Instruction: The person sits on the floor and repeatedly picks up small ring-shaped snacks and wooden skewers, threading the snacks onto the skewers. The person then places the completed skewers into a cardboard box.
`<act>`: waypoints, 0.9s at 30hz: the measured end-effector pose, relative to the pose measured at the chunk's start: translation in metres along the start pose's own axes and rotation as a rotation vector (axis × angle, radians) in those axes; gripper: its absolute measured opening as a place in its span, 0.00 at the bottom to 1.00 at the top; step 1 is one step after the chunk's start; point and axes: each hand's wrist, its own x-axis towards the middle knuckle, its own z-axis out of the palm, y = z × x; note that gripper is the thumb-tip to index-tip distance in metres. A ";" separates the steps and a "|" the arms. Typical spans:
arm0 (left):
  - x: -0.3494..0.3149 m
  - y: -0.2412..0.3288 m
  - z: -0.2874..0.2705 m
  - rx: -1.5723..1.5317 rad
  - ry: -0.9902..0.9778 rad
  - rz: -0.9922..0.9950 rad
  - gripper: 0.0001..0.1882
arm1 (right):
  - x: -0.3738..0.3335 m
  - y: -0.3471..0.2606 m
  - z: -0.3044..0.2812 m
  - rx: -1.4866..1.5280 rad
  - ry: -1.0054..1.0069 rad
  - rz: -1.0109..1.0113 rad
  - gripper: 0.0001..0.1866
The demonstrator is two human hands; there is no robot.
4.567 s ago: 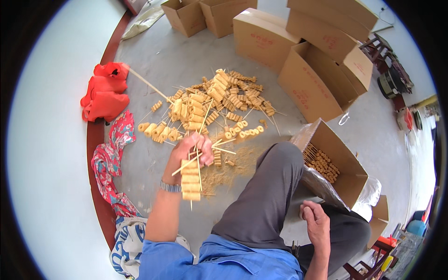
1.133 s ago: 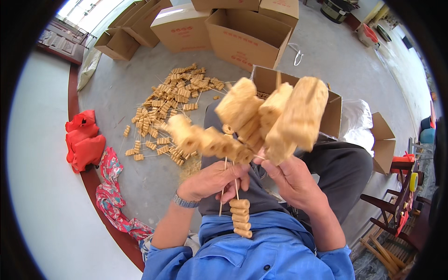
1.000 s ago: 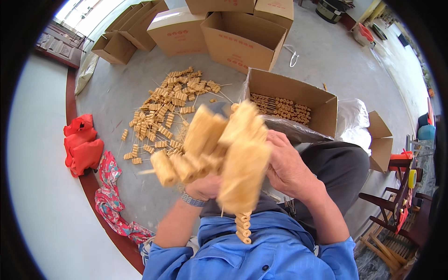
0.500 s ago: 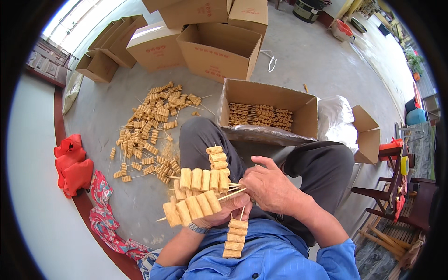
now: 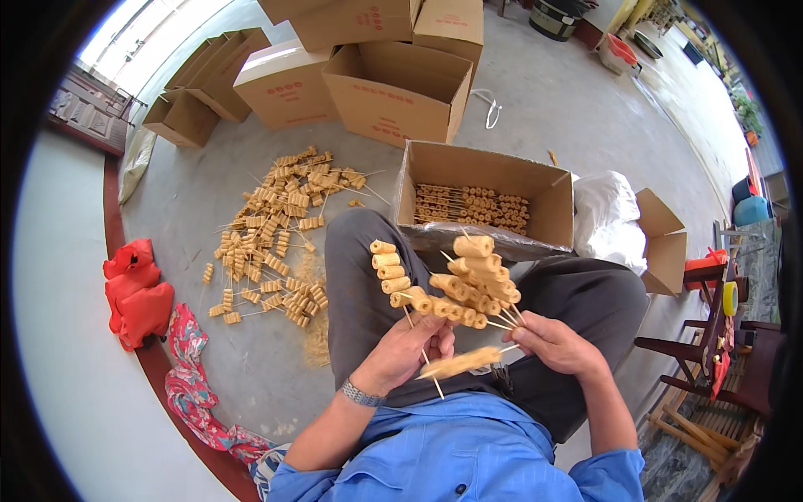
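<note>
In front of my lap, my right hand (image 5: pixel 559 341) grips the bare stick ends of a bunch of skewers (image 5: pixel 478 284) threaded with golden, hollow rolled pieces. One more skewer (image 5: pixel 460 363) hangs below the bunch, its stick also running to the right hand. My left hand (image 5: pixel 410 345), with a watch on the wrist, is closed around the stick of a single skewer (image 5: pixel 390 273) whose rolls point up and away. Its fingers are against the near left end of the bunch; whether they grip that too is partly hidden. Beyond my knees, an open carton (image 5: pixel 548 197) holds rows of similar skewers.
A loose heap of skewers (image 5: pixel 276 222) lies on the floor to the left. Cardboard boxes (image 5: pixel 381 105) stand at the back. White plastic bags (image 5: pixel 606 222) sit right of the carton, near a wooden chair (image 5: pixel 703 335). Red cloth (image 5: pixel 138 293) lies along the left wall.
My hands have moved apart, the right one lower and to the right. The bunch now extends from the right hand instead of the left, and the left holds a single skewer.
</note>
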 end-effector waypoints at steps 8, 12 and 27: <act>0.008 -0.008 0.025 0.376 0.073 0.272 0.27 | 0.006 0.004 0.029 0.627 0.336 0.074 0.15; 0.021 -0.029 0.039 0.470 0.175 0.424 0.27 | 0.031 0.009 0.082 0.727 0.428 0.000 0.15; 0.007 -0.011 0.018 0.748 -0.105 0.255 0.30 | 0.021 -0.007 0.110 0.459 0.295 0.005 0.11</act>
